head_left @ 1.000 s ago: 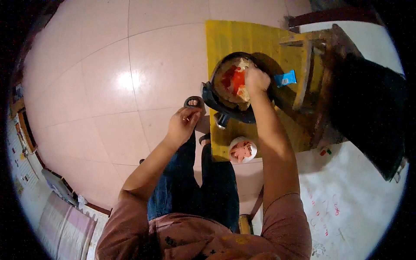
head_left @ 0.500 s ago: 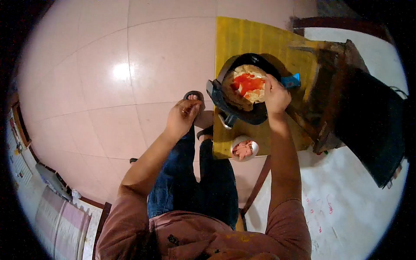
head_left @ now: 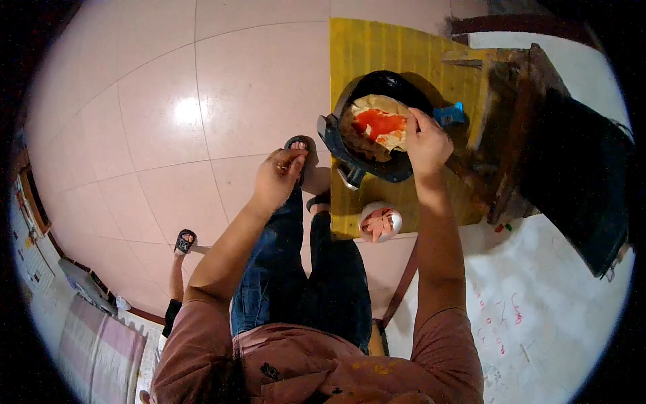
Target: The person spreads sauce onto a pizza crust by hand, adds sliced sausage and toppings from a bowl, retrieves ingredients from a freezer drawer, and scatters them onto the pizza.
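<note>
A black pan [head_left: 392, 86] holds a round flatbread [head_left: 367, 103] with red sauce [head_left: 378, 124] over its middle. My right hand [head_left: 429, 143] reaches over the pan's right side, fingers pinched together at the bread's edge; whatever they grip is hidden. My left hand [head_left: 278, 178] hovers left of the pan, above the floor and a sandalled foot. Its fingers are curled in against the thumb, and I cannot make out anything between them. Near the table's front edge, a white bowl [head_left: 397, 224] contains pink strips [head_left: 379, 222].
The pan stands on a yellow table [head_left: 351, 50]. A blue packet [head_left: 449, 114] lies right of it. Beyond is a wooden piece of furniture [head_left: 515, 135] with a black bag [head_left: 572, 182]. Another person's sandalled foot [head_left: 186, 240] is on the floor at left.
The red sauce covers the bread more evenly. My right hand stays at the bread's edge, and my left hand has barely moved. Another person's foot and leg have come into view at lower left.
</note>
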Demonstrator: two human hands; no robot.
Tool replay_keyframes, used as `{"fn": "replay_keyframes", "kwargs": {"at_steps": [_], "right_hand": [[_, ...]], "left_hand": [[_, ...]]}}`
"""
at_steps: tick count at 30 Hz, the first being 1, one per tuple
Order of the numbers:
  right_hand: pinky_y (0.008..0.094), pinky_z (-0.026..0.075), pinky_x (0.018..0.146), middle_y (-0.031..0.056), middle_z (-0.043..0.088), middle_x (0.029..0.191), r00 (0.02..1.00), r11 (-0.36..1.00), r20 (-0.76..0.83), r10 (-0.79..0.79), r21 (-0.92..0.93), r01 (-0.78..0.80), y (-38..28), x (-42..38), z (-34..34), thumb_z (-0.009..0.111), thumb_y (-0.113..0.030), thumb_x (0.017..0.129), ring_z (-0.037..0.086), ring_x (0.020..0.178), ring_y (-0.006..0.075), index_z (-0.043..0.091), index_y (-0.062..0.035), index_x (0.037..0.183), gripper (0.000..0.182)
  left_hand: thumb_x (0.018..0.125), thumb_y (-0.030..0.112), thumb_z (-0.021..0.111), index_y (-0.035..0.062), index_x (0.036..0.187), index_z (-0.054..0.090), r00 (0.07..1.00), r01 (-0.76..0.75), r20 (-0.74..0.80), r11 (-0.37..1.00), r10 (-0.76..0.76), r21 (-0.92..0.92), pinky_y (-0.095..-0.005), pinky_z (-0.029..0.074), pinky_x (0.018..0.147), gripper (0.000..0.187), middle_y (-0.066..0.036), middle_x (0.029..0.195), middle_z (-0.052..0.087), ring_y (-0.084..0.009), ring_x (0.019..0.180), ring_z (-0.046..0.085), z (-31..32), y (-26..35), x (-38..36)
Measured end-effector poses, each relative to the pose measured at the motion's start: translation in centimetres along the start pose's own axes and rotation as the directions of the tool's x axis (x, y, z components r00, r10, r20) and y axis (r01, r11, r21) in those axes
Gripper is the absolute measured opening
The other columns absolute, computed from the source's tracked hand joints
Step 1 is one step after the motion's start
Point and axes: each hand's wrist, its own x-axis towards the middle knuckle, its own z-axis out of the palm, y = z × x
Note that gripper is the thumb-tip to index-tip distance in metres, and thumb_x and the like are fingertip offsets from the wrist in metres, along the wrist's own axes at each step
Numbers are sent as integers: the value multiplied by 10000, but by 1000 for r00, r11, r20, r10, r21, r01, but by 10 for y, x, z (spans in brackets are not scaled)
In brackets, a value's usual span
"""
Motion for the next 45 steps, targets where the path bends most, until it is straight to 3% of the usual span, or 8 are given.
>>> {"fn": "replay_keyframes", "kwargs": {"at_steps": [11, 22, 28, 32, 34, 40, 43, 45], "right_hand": [[350, 486, 532, 62, 643, 748, 999, 999, -16, 41, 24, -41, 3, -2, 9, 564, -267, 773, 615, 611, 247, 663, -204, 863, 148], [363, 480, 561, 76, 631, 751, 938, 970, 278, 210, -180, -163, 2, 11, 36, 529, -323, 790, 600, 662, 287, 659, -220, 891, 194], [385, 480, 556, 110, 616, 677, 931, 969, 270, 245, -94, -228, 0, -34, -11, 519, -327, 809, 594, 608, 303, 658, -197, 876, 202], [380, 488, 589, 101, 626, 682, 877, 914, 313, 365, 62, -402, 3, -108, -68, 575, -269, 780, 605, 623, 293, 654, -137, 836, 164], [377, 487, 617, 98, 629, 703, 919, 973, 333, 213, 7, -229, 49, -180, -50, 600, -266, 763, 609, 660, 287, 653, -118, 807, 163], [382, 487, 653, 111, 596, 925, 711, 933, 617, 338, -123, -337, 60, -286, -39, 570, -274, 765, 606, 713, 288, 590, -146, 985, 256], [383, 490, 670, 121, 562, 1020, 491, 905, 787, 374, -192, -381, 38, -265, -45, 522, -299, 788, 603, 765, 286, 529, -156, 1087, 331], [386, 492, 671, 128, 569, 1005, 547, 895, 734, 403, -191, -402, 36, -271, -33, 497, -309, 798, 603, 786, 284, 516, -149, 1106, 348]], "left_hand": [[864, 182, 548, 1, 976, 589, 998, 39, 56, 999, -38, -24, -257, 462, 716, 217, -108, 909, 605, -153, 810, 580, 1, 10, 5], [843, 152, 550, 24, 956, 610, 994, 100, 53, 995, -98, -29, -266, 461, 583, 181, -123, 871, 601, -165, 647, 578, 7, 0, 7], [793, 144, 559, 50, 917, 623, 973, -67, 233, 965, 6, 253, -304, 471, 609, 169, -134, 829, 623, -242, 698, 605, 43, -34, -34], [800, 232, 590, 69, 961, 615, 885, 149, 402, 961, -234, 232, -320, 483, 709, 231, -110, 904, 624, -237, 809, 607, 89, -83, -70], [799, 281, 597, 77, 1078, 555, 829, 197, 452, 930, -328, 311, -312, 473, 754, 348, -100, 988, 604, -223, 877, 595, 110, -85, -82], [773, 211, 654, 72, 1225, 396, 778, 375, 429, 887, -459, 268, -295, 480, 728, 539, -127, 1038, 550, -188, 895, 572, 165, -90, -110], [804, 328, 573, 91, 1246, 379, 807, 277, 448, 917, -384, 287, -333, 465, 796, 539, -153, 1061, 570, -259, 954, 572, 180, -110, -114], [815, 323, 546, 85, 1233, 388, 790, 291, 499, 935, -355, 204, -347, 456, 812, 506, -168, 1071, 562, -280, 968, 562, 192, -134, -113]]}}
